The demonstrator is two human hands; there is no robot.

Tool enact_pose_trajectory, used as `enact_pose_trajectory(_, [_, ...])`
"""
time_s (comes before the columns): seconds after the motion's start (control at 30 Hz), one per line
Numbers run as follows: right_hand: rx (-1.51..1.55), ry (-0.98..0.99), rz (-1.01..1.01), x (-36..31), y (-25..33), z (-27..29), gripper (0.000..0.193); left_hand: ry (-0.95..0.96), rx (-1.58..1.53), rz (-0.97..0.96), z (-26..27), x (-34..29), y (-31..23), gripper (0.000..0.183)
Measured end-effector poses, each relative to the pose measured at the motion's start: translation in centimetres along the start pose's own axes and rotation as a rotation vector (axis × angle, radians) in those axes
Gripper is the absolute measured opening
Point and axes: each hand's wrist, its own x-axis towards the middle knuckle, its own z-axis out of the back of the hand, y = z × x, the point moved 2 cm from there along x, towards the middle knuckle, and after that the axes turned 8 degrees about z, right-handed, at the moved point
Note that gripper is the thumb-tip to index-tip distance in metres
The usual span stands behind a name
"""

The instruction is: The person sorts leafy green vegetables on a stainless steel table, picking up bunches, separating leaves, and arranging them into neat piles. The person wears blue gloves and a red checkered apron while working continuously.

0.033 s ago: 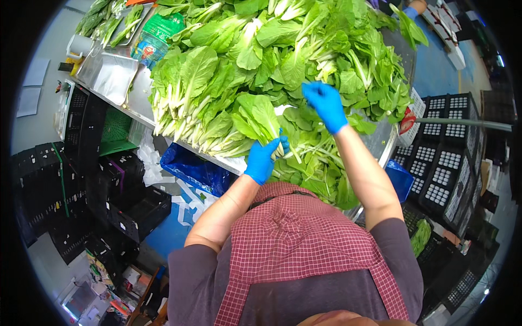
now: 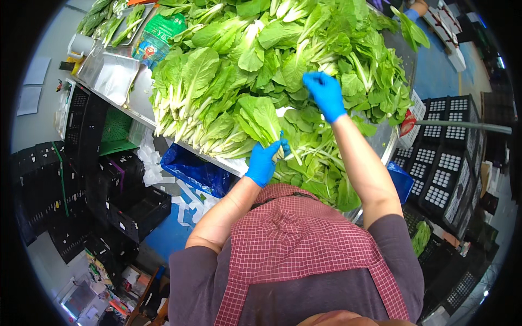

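My left hand (image 2: 262, 166), in a blue glove, is closed around the pale stem end of a leafy green (image 2: 259, 117), its broad leaves pointing away from me. My right hand (image 2: 328, 99), also gloved in blue, hovers over the large heap of leafy greens (image 2: 283, 70). Its fingers are curled together, and I cannot make out anything between them. Left of my hands, several greens (image 2: 179, 117) lie in a row, white stems toward me. Loose leaves and stalks (image 2: 310, 171) are piled between my forearms at the table's near edge.
The metal table (image 2: 142, 93) carries a green printed bag (image 2: 160, 35) and a tray (image 2: 116, 79) at its left. Below the near edge hangs a blue-lined bin (image 2: 196, 171). Black crates (image 2: 440, 163) are stacked at the right and left. Another person's gloved hand (image 2: 413, 12) shows at the far right.
My right hand has moved slightly farther away over the heap. My left hand keeps its hold on the leafy green, nearly in place.
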Motion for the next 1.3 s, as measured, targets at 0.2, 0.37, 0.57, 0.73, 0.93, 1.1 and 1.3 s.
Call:
enact_pose_trajectory(0.2, [-0.61, 0.008, 0.013, 6.4, -0.5, -2.1, 0.037, -0.104, -0.075, -0.027, 0.2, -0.3, -0.5, 0.031])
enact_pose_trajectory(0.37, [-0.212, -0.086, 0.268, -1.5, -0.3, -1.3, 0.016, -0.032, -0.171, 0.106, 0.4, -0.1, -1.5, 0.029])
enact_pose_trajectory(0.57, [-0.497, 0.003, 0.707, -10.3, 1.3, 0.9, 0.024, 0.236, -0.308, 0.336, -4.0, 0.0, -1.3, 0.038])
enact_pose_trajectory(0.73, [-0.436, -0.019, 0.697, -12.7, 0.9, 1.6, 0.029, 0.204, -0.105, 0.329, -3.8, -0.3, 0.7, 0.032])
enact_pose_trajectory(0.93, [0.142, -0.254, 0.114, -13.3, -2.5, 0.4, 0.035, 0.128, 0.014, 0.253, -3.4, -0.3, 0.8, 0.031])
enact_pose_trajectory(1.1, [0.228, -0.006, -0.093, -10.8, -2.1, -0.1, 0.028, 0.054, 0.107, 0.205, -2.1, -0.3, 0.3, 0.029])
enact_pose_trajectory(1.3, [0.352, -0.073, -0.139, -4.6, -1.8, -0.4, 0.028, 0.04, 0.157, 0.164, -1.1, -0.4, -0.3, 0.032])
